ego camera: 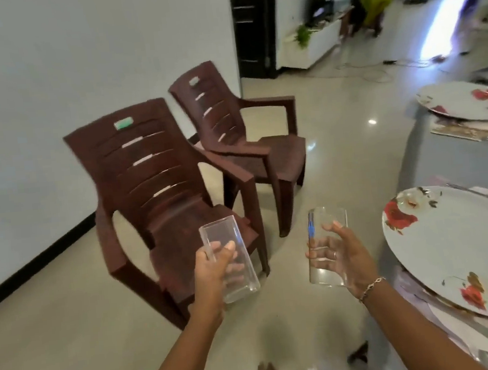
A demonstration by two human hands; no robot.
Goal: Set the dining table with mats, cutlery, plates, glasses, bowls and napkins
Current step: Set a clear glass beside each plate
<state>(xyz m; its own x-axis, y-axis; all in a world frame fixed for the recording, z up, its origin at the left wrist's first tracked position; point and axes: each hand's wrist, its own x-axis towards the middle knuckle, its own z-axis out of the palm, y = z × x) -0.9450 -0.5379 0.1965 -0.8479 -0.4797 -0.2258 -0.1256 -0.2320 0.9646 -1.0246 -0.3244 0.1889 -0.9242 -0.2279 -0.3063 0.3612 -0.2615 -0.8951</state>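
Two brown plastic chairs stand side by side on the shiny pale floor (337,147). The near chair (161,198) has a green sticker (123,124) at the top of its back. The far chair (231,127) is just behind it. Both are by a white wall (49,69) with a black strip (37,262) along the bottom. Farther back are a dark door frame (252,27), a white cabinet (313,46) with a small green plant (302,33) on it, and a thin cable (368,73) on the floor.

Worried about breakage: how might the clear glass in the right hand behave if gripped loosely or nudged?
Probably rigid and fragile: the glass is clear and thin-walled, over a hard shiny floor. Likely slippery: its sides look smooth, and the right hand wraps round it. Tall and narrow, it may tip if pushed near the rim.
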